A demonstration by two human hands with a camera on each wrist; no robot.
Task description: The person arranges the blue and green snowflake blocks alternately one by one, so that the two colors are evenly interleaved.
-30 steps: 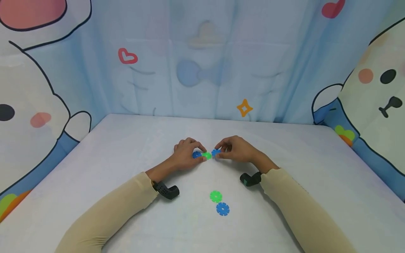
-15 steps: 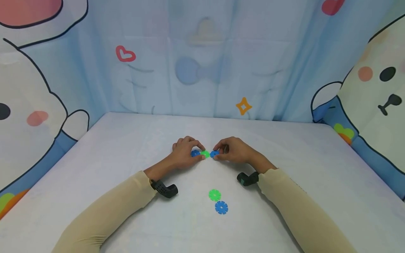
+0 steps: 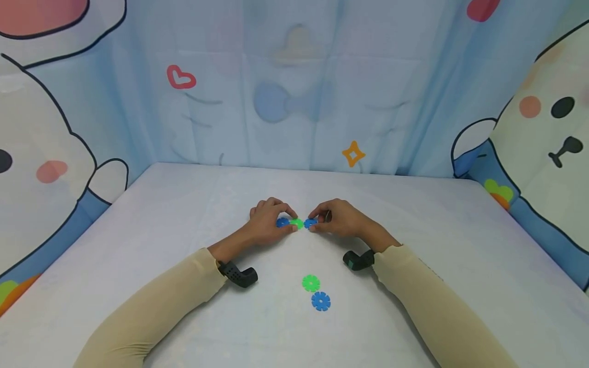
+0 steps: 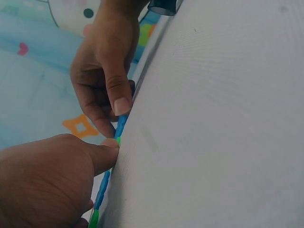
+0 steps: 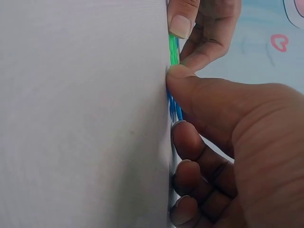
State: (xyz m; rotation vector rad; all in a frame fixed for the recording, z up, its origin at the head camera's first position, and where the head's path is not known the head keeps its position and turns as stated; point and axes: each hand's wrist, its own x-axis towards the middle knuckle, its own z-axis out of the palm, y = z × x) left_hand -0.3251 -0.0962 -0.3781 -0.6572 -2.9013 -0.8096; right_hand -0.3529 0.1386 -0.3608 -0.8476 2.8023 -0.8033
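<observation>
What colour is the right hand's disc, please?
The disc is blue, clearest in the head view.

Room runs between the sleeves point(image 3: 152, 312) past two loose discs point(image 3: 320, 296) until the pinched discs point(image 3: 299, 224) bar it

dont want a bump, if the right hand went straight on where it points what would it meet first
Likely the green disc that the left hand holds, next to the blue disc in the right hand; whether those discs touch is unclear.

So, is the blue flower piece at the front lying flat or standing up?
Lying flat. In the head view, the blue piece shows its whole round face and middle hole on the white table.
</observation>
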